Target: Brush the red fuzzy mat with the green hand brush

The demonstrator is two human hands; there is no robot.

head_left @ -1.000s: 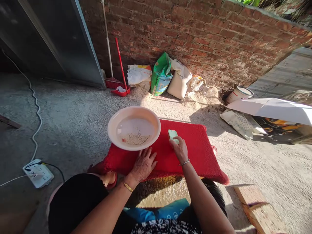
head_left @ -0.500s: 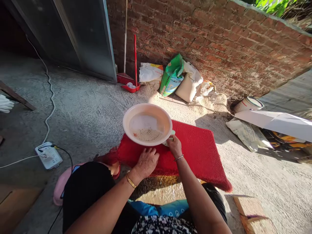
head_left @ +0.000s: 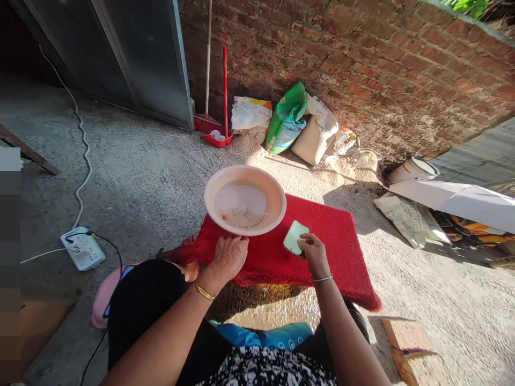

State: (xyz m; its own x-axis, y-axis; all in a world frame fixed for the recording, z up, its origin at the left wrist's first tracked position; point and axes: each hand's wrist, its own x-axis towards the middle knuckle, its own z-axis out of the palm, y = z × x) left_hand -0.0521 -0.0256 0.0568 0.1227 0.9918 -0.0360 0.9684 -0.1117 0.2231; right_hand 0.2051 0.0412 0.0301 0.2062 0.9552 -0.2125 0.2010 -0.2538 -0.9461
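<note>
A pale pink basin [head_left: 277, 188] sits on the far left part of a red, fuzzy cloth-covered surface [head_left: 322, 225]. Grainy tan bits [head_left: 247, 217] and a small reddish speck lie at its bottom. My left hand [head_left: 230, 256] is at the basin's near rim, its fingers curled against the edge and partly hidden. To the right of the basin, my right hand [head_left: 314, 252] pinches a flat pale green piece [head_left: 294, 237] with rounded corners and small dark dots, thumb and fingers on its right edge. What this piece is, I cannot tell.
A white power strip [head_left: 82, 249] with cables lies on the concrete floor at left. Along the brick wall stand a red dustpan [head_left: 217, 139], a green sack [head_left: 286, 120], a beige sack [head_left: 316, 136] and a bucket [head_left: 412, 170]. Bricks [head_left: 414, 343] lie at lower right.
My right hand has moved right, bringing the green piece out from beside the basin into full view. The left hand has shifted left and up against the basin's near rim.
</note>
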